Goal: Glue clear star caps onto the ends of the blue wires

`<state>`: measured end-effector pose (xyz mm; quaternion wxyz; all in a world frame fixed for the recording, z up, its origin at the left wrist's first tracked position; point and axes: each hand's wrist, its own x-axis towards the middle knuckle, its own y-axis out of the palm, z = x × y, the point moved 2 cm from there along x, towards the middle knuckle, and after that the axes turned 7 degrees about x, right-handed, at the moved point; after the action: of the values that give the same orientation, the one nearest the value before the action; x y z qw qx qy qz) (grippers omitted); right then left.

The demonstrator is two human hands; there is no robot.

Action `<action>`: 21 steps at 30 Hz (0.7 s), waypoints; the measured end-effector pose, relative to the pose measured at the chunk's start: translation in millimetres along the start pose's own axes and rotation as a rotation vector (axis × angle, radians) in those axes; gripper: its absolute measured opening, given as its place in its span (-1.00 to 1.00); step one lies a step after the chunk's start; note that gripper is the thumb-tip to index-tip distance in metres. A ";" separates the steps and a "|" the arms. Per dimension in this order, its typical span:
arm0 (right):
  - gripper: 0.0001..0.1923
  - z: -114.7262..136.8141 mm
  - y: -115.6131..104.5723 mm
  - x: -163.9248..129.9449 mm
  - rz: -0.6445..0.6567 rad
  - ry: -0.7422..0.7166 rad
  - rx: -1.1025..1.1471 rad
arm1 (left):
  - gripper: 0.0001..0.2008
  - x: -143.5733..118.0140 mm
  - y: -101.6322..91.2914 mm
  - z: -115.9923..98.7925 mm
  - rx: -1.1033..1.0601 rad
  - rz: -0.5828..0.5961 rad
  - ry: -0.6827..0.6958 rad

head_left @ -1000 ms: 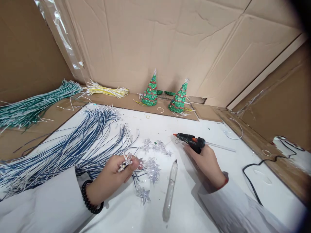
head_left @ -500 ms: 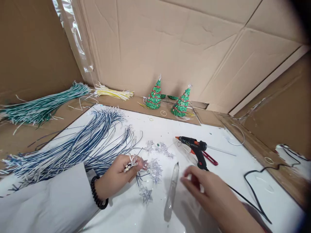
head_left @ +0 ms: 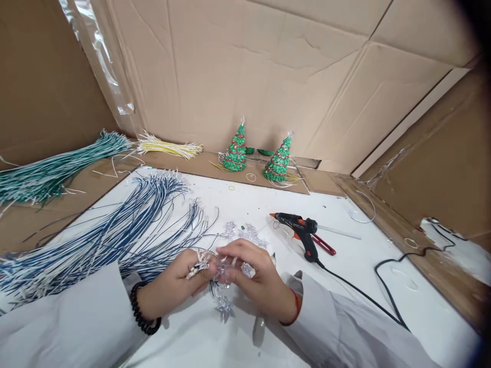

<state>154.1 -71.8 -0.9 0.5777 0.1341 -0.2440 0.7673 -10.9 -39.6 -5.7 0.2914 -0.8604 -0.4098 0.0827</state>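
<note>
My left hand is closed round a small bunch of wires, whose white stripped ends stick out above the fist. Clear plastic stars hang from that bunch, one star below the fingers. My right hand meets the left, its thumb and fingers closed about a clear star at the left fingertips. Part of this star is hidden by the fingers. Beneath the right wrist lies a clear pen-shaped tool, mostly covered. More clear stars rest on the white board just beyond the hands.
Blue and white wires spread over the left side. Green wires and yellow wires lie behind. Two small green trees stand by the cardboard wall. A glue gun, its cord and a red-handled tool lie right.
My right hand has moved left from beside the pen-shaped tool to the star at my left fingertips and closed on it. The whole view has shifted slightly.
</note>
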 end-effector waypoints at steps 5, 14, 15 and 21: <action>-0.83 6.1 2.5 3.9 -0.069 -0.002 0.054 | -0.46 -1.6 3.9 4.0 -0.029 0.078 -0.055; -0.95 4.5 5.5 -2.9 -0.225 0.089 0.208 | -0.41 -0.4 2.4 6.5 -0.282 0.068 -0.076; -0.94 5.0 6.1 -2.8 -0.220 0.084 0.218 | -0.41 -0.3 1.8 6.2 -0.290 0.058 -0.084; -0.88 1.5 12.8 3.8 -0.244 0.178 0.338 | -0.32 1.2 1.3 4.1 -0.307 0.073 -0.083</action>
<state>140.6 -72.2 -0.6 0.6548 0.1894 -0.0419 0.7305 -10.8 -37.5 -9.7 0.1363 -0.9050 -0.3976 0.0650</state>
